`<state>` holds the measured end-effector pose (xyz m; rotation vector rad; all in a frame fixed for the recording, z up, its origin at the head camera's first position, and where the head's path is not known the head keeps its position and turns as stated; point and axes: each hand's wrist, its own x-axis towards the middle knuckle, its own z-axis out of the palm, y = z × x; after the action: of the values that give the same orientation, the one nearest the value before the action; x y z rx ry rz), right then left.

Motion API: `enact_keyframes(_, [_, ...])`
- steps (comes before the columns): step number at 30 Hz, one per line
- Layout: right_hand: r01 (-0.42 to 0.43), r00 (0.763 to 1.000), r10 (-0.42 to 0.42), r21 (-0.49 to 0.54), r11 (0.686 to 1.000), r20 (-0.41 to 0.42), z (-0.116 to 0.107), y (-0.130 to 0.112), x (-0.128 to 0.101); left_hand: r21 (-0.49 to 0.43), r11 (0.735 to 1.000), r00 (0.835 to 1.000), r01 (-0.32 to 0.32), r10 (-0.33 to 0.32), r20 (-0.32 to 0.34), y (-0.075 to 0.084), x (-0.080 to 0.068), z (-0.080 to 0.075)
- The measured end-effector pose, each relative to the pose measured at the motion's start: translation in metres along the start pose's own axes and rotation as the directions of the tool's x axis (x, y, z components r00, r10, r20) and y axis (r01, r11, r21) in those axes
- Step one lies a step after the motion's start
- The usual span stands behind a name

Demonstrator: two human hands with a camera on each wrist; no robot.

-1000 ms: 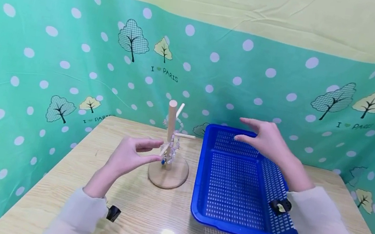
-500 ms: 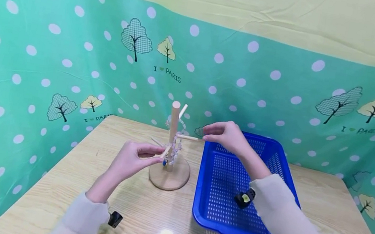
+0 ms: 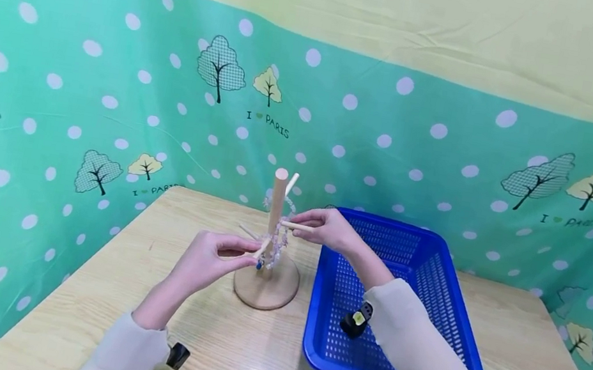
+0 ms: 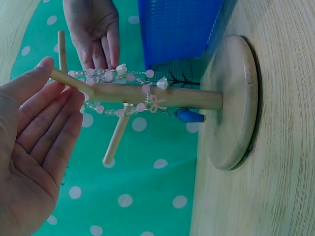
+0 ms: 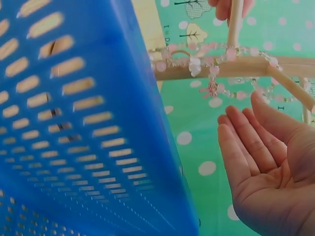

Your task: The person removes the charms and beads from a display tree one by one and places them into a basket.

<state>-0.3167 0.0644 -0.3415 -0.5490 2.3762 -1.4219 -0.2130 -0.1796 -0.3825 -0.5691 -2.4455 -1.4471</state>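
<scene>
A wooden stand (image 3: 277,201) with a round base (image 3: 264,296) stands on the table, its pegs pointing several ways. Strings of pink and clear beads (image 4: 123,76), like bracelets, hang on it; a pink bow charm (image 4: 155,103) and a blue piece (image 4: 189,116) show low on the post. My left hand (image 3: 209,258) is around the front peg (image 4: 71,81), thumb by its tip, fingers nearly straight. At the right peg (image 3: 297,226) is my right hand (image 3: 324,228), thumb and fingers apart; in the right wrist view its fingertips (image 5: 234,115) point at the beads without gripping them.
A blue perforated basket (image 3: 313,317) stands right of the stand, under my right forearm. The wooden table (image 3: 211,353) runs back to a green dotted curtain (image 3: 131,88). A small black camera (image 3: 179,356) sits at my left wrist and another (image 3: 355,322) at my right.
My right hand has moved left from above the basket to the stand's right peg. The left hand stays by the front peg, its thumb and fingers slightly closer together. The camera view has shifted a little.
</scene>
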Motion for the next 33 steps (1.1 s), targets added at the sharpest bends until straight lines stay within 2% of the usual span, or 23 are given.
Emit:
enact_keyframes(5, [-0.018, 1.0, 0.018, 0.04, 0.999, 0.005, 0.006, 0.001, 0.0, 0.007, 1.0, 1.0, -0.007, 0.007, -0.001, 0.003, -0.001, 0.001])
enact_keyframes(10, [-0.062, 0.998, 0.065, 0.138, 0.989, -0.017, 0.009, -0.002, -0.003, 0.008, 1.0, 1.0, 0.006, -0.006, -0.002, 0.004, -0.002, 0.002])
enact_keyframes(14, [-0.059, 0.998, 0.062, 0.159, 0.986, -0.017, 0.006, -0.005, -0.006, 0.016, 1.0, 1.0, 0.006, -0.006, -0.004, 0.004, 0.0, 0.002])
enact_keyframes(21, [-0.029, 0.999, 0.034, 0.264, 0.964, -0.017, -0.004, -0.009, -0.015, 0.03, 0.999, 1.0, 0.016, -0.016, -0.003, 0.006, 0.001, 0.0])
enact_keyframes(26, [0.002, 0.999, 0.008, 0.262, 0.965, -0.038, -0.011, -0.013, -0.021, 0.031, 0.999, 0.999, 0.032, -0.032, -0.006, 0.008, 0.003, -0.001])
enact_keyframes(33, [0.027, 0.997, -0.013, 0.183, 0.983, -0.076, -0.018, -0.013, -0.032, 0.003, 0.999, 0.999, 0.034, -0.034, -0.024, 0.007, -0.003, 0.005])
